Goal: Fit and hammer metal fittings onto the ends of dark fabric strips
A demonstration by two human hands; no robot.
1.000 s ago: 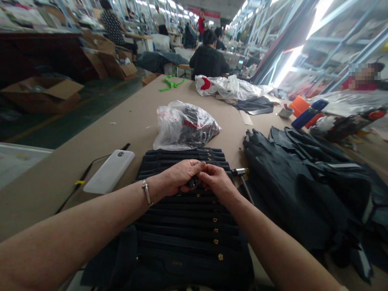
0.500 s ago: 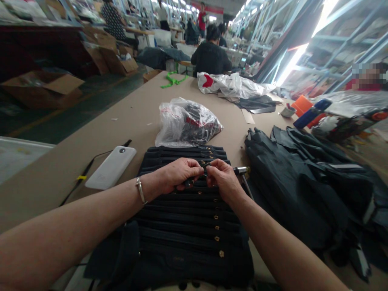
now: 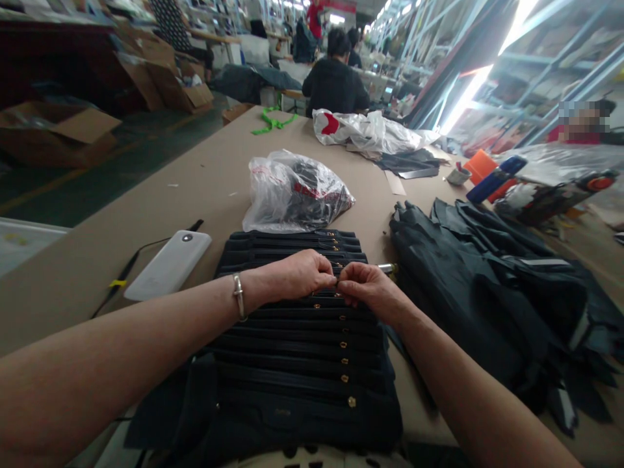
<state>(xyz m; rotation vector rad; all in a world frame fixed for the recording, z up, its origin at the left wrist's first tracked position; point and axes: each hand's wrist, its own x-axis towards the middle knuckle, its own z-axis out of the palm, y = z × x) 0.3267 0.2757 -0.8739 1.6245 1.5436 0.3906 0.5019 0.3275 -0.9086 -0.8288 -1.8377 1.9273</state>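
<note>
A row of overlapping dark zippered fabric pieces, with gold-coloured zipper pulls along the right side, lies in front of me. My left hand is above the row's upper part, thumb and fingers pinched together. Facing it, almost touching its fingertips, my right hand is pinched too. Whatever the fingertips hold is too small and covered to make out. A tool with a shiny metal end sticks out beyond my right hand; the rest of it is hidden.
Behind the row sits a clear plastic bag with dark contents. A white phone-like device with a cord lies left. Dark fabric is piled right, near a bottle. A person sits beyond the table.
My left hand has shifted slightly right, and the dark piece with metal seen under its fingers is no longer visible. Both hands stay pinched close together. The whole view has shifted slightly.
</note>
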